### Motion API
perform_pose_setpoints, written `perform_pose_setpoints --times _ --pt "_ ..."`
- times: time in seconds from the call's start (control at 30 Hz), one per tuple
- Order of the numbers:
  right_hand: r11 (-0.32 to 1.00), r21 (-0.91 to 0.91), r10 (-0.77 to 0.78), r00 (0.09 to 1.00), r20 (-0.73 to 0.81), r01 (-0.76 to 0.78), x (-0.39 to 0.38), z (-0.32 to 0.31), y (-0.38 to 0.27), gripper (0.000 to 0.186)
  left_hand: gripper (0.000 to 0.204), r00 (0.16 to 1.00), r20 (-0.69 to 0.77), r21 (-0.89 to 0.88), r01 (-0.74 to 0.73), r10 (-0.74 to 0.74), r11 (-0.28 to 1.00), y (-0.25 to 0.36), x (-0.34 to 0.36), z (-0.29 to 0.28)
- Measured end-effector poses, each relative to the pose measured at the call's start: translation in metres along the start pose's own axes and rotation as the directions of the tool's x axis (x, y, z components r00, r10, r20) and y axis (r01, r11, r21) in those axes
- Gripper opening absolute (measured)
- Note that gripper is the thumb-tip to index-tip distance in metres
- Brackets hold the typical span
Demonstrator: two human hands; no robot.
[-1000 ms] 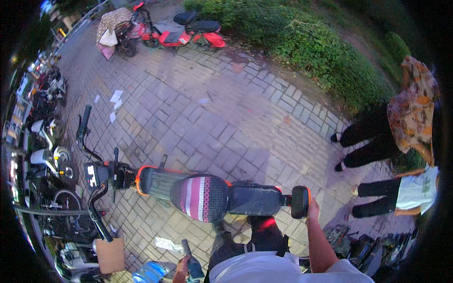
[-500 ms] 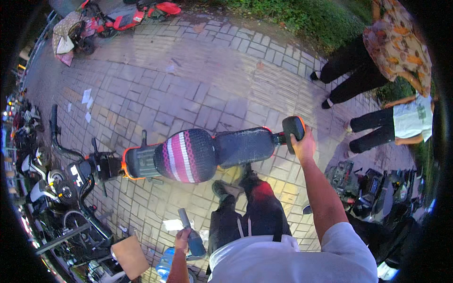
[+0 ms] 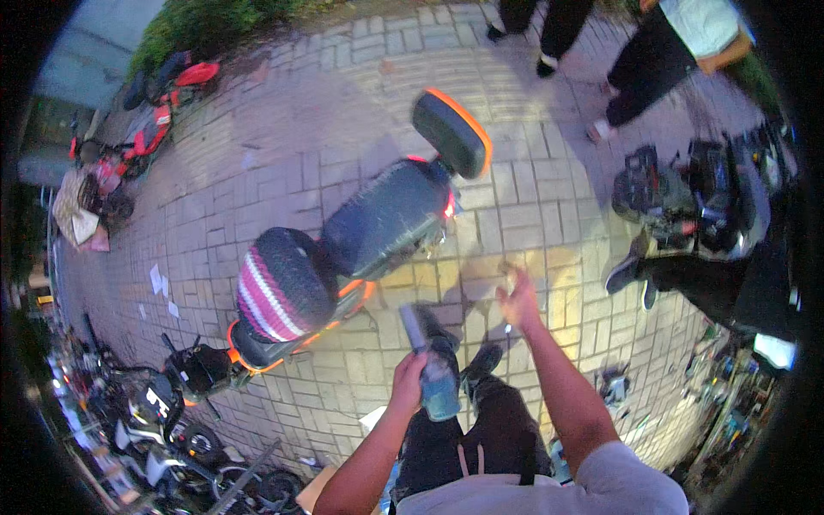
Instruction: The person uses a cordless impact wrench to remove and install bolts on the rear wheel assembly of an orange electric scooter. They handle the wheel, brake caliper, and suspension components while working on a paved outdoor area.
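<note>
My left hand (image 3: 408, 384) is closed around a dark blue-grey object (image 3: 440, 390) with a slim grey bar on top and a blocky lower part. Its exact kind cannot be made out. Over the paving my right hand (image 3: 519, 302) holds nothing, its fingers apart and partly bent. Ahead of both hands stands an electric scooter (image 3: 382, 223) with orange trim. Its front seat wears a knitted cover (image 3: 287, 283) with pink and white stripes. At the scooter's tail, a padded backrest (image 3: 451, 133) is out of contact with my hands.
Several parked bikes (image 3: 197, 442) crowd the lower left. A red scooter (image 3: 150, 133) stands at the far left by a hedge. People's legs (image 3: 639, 73) show at the upper right. Another person's leg (image 3: 687, 283) reaches in beside a dark scooter (image 3: 678, 202) at right.
My right hand has let go of the backrest and drawn away. My left hand has come up and inward with the dark object. My view has turned, so the scooter now lies more slanted.
</note>
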State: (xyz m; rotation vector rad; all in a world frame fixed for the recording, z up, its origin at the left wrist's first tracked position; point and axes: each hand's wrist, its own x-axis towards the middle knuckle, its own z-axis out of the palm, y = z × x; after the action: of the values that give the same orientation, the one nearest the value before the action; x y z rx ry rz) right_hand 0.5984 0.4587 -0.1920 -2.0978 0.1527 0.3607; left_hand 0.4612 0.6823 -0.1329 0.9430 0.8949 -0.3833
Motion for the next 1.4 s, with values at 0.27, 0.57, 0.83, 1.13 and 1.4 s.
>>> perform_pose_setpoints --times 0.27,0.57,0.83,1.13,1.4 --pt "0.639 0.692 0.242 0.942 0.234 -0.336 -0.089 0.142 0.172 0.053 0.035 0.974 0.214 0.126 0.046 -0.072 0.991 -0.125 0.186 0.018" --pt "0.776 0.63 -0.033 0.999 -0.005 0.029 0.019 0.3 0.329 0.034 0.037 0.921 0.381 0.078 0.061 -0.086 0.995 -0.141 0.404 -0.052" --pt "0.369 0.903 0.063 0.976 0.211 -0.219 0.069 0.363 0.376 0.029 0.025 0.945 0.3 0.52 -0.276 0.13 0.808 -0.138 0.453 -0.107" --pt "-0.106 0.902 0.016 0.907 0.422 -0.418 0.058 0.362 0.339 0.031 0.043 0.527 0.645 0.76 -0.518 0.554 -0.392 -0.043 0.407 0.014" --pt "0.147 0.886 0.059 0.898 0.435 -0.439 0.058 0.377 0.34 0.037 0.042 0.665 0.475 0.866 -0.238 0.576 -0.439 -0.016 0.464 0.026"
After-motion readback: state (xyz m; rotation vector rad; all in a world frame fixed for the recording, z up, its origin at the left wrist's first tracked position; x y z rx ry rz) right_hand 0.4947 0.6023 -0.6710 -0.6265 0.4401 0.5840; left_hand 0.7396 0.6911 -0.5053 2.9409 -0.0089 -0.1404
